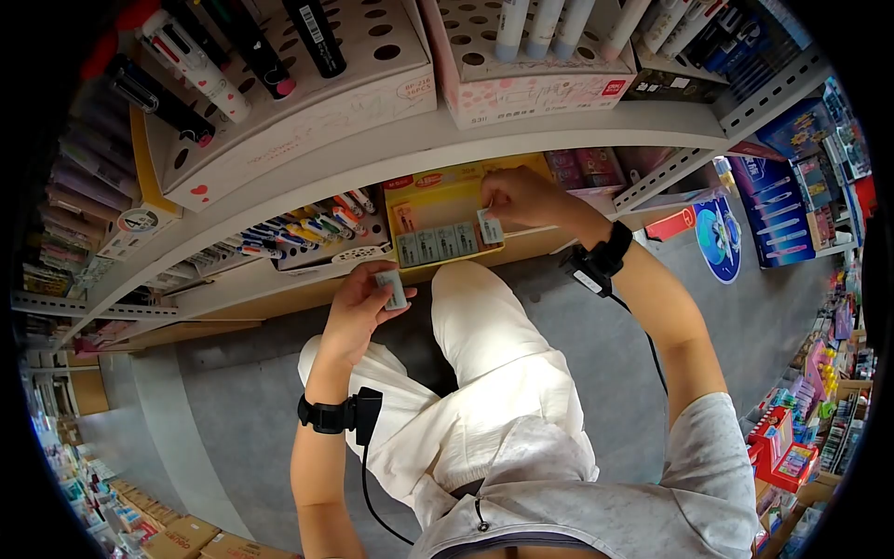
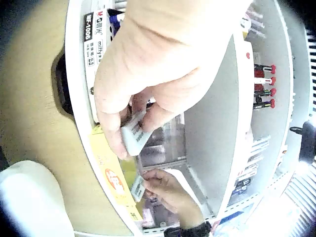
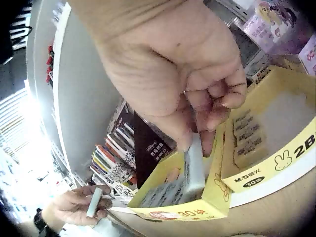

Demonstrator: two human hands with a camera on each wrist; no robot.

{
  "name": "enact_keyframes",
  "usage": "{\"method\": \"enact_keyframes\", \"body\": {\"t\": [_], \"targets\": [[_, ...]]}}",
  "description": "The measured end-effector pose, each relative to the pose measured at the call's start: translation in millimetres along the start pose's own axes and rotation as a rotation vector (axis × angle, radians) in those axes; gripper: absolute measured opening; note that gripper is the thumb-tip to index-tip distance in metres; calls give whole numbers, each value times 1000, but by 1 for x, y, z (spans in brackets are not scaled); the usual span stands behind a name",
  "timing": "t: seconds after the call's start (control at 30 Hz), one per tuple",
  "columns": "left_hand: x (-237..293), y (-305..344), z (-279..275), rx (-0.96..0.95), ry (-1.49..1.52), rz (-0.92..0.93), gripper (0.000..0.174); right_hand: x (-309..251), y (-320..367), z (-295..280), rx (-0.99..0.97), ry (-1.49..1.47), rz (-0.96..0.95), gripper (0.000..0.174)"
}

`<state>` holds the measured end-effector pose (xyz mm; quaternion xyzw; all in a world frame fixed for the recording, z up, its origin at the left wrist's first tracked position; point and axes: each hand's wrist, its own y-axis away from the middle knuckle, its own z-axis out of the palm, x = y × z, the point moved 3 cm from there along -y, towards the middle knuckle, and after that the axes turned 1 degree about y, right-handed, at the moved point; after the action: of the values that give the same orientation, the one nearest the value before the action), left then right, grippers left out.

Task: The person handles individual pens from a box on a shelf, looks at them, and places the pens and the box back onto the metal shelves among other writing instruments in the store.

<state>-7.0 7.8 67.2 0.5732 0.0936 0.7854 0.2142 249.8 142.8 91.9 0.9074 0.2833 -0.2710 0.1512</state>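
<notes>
My left hand (image 1: 350, 315) pinches a pale grey-green eraser (image 1: 391, 290) between thumb and fingers, held in front of the shelf above my knee. Another eraser (image 3: 195, 170) is upright between the thumb and fingers of my right hand (image 1: 529, 197), at the right end of a yellow box (image 3: 182, 211). Inside that box a row of similar erasers (image 1: 436, 244) lies along the front, printed side up. In the right wrist view, a second yellow box (image 3: 269, 173) marked 2B stands beside it, with more erasers (image 3: 247, 133) inside.
Pens fill a box (image 1: 326, 252) left of the yellow one. Just above my hands runs the upper shelf edge (image 1: 484, 135), bearing pen display boxes (image 1: 307, 126). Pink packages (image 1: 587, 168) sit to the right. My knee (image 1: 466, 289) is close below the lower shelf.
</notes>
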Motion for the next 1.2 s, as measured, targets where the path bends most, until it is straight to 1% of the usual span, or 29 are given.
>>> {"method": "enact_keyframes", "body": {"t": [0.03, 0.07, 0.13, 0.23, 0.37, 0.57, 0.63, 0.77, 0.83, 0.87, 0.93, 0.97, 1.03, 1.07, 1.13, 1.17, 1.2], "targets": [[0, 0, -1, 46, -70, 30, 30, -1, -1, 2, 9, 24, -24, 18], [-2, -2, -4, 46, -70, 28, 30, 0, -2, 4, 8, 22, -24, 18], [-2, -4, -10, 78, -241, 54, 31, 1, -4, 11, -67, -31, -27, 19], [-2, -3, -8, 130, -184, 78, 29, 1, -4, 14, -84, -45, 2, 18], [-5, -4, -10, 102, -159, 63, 31, 2, -5, 15, -108, -48, 25, 18], [-11, -6, -13, 92, -105, 64, 32, 8, -6, 22, -68, 1, -36, 17], [-11, -6, -14, 103, -92, 77, 33, 10, -6, 27, 20, 89, -142, 16], [-8, -5, -11, 111, -81, 63, 34, 16, -7, 37, -20, 97, -110, 13], [-9, -6, -11, 87, -63, 65, 35, 11, -4, 36, 144, 243, -244, 18], [-9, -7, -10, 87, -64, 66, 35, 11, -2, 38, 145, 243, -246, 18], [-9, -9, -9, 98, -109, 48, 36, -16, 9, 27, 307, 177, -257, 24], [-8, -9, -6, 100, -110, 49, 36, -30, 12, 24, 307, 176, -259, 24], [-6, -9, 2, 94, -111, 63, 31, -54, 14, 30, -10, -138, -140, 27], [-8, -10, 3, 95, -113, 63, 31, -61, 15, 37, -9, -140, -141, 27], [-12, -14, 6, 68, -86, 54, 26, -69, 15, 56, -185, -427, -104, 27], [-12, -15, 7, 68, -88, 57, 26, -72, 14, 61, -182, -426, -106, 27], [-12, -15, 8, 62, -128, 66, 22, -73, 13, 67, -198, -489, -83, 25]]}}
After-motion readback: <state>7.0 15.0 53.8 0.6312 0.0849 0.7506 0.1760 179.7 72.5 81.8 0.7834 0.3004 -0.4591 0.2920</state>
